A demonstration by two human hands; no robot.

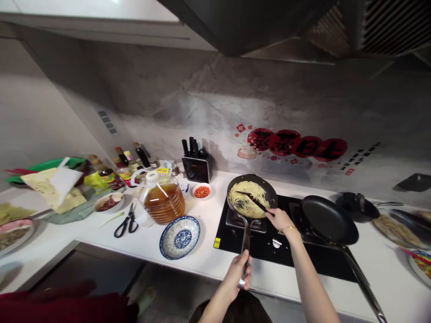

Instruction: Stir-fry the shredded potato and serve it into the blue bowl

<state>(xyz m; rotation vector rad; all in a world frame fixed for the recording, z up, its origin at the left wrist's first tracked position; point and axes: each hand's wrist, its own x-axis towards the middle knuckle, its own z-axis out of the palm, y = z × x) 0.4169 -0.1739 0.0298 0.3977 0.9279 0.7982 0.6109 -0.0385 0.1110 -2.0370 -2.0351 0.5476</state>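
A dark frying pan (271,192) sits on the left burner of the black cooktop (259,246), filled with pale yellow shreds (251,207), perhaps shredded potato. My left hand (238,272) is wrapped round the pan's metal handle (247,237), near its end. In my right hand (281,220) is a dark, slender cooking utensil (257,204), gripped by its upper part. Its far end lies among the shreds, so whether it is a spatula or chopsticks I cannot tell. Left of the cooktop are a blue-and-white plate (182,238) and a small bowl of chopped red pepper (202,192).
A second frying pan (328,220) stands on the right burner, its handle jutting over the counter's front. Leftward are a large jug of amber oil (164,204), black scissors (127,224), a knife block (197,168) and a bowl of meat (108,202). A red-clothed person (67,307) is at lower left.
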